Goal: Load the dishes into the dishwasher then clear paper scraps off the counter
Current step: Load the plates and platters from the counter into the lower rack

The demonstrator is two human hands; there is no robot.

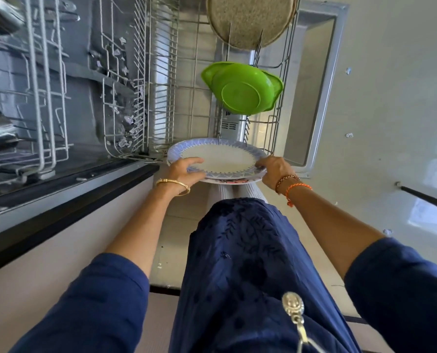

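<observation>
Left hand [184, 170] and right hand [273, 169] each hold a grip clamped on opposite rims of the stacked plates [220, 159], steadying them level above the lower rack [187, 103] for slotting.

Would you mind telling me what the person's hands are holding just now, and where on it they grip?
Both hands grip the blue-rimmed plate by opposite rims: left hand and right hand. Another plate seems stacked beneath.
</observation>
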